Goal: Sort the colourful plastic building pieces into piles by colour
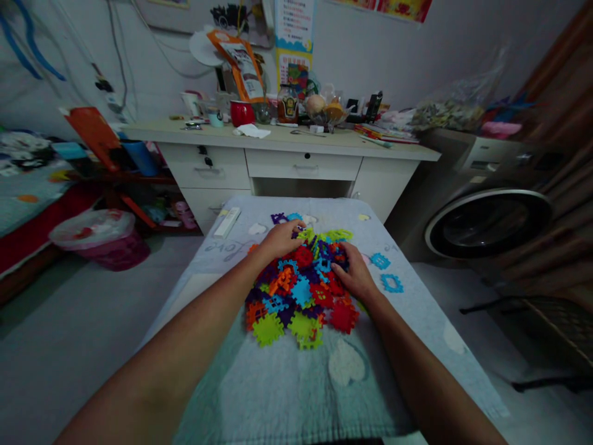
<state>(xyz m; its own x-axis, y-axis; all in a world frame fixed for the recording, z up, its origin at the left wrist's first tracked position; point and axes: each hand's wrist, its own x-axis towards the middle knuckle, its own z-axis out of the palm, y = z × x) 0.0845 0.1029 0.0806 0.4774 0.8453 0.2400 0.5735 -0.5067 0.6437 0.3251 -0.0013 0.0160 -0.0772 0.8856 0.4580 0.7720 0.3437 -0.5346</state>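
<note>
dim little room, with a pale desk [393, 147] against the far wall and all sorts on top: red pot [241, 114], a dark jar [288, 106], an orange pouch [245, 68] standing up behind them. front-loading washing machine [491, 167] on the right, pinkish bin [111, 247] on the floor to the left.

up close it's a table covered by a light blue cloth [222, 383] with pale heart prints, and roughly in the middle sits a heap of plastic notched tiles [302, 292] in red, orange, blue, purple and lime. they're jumbled and overlapping, some flat, some tilted. a couple of lime tiles [267, 330] are at the near edge, with a red tile [344, 316] at the near right corner.

left hand [283, 240] is at the far left of the heap, fingers curled down over it. can't tell if it's actually got hold of a tile. right hand [356, 272] is up against the right side, thumb spread apart from the fingers, half open around the edge of the heap; can't tell if anything's gripped there either.

two blue tiles [391, 283] lie apart from the heap, just right of that hand. long white box-like thing [227, 222] is near the table's far left corner.
</note>
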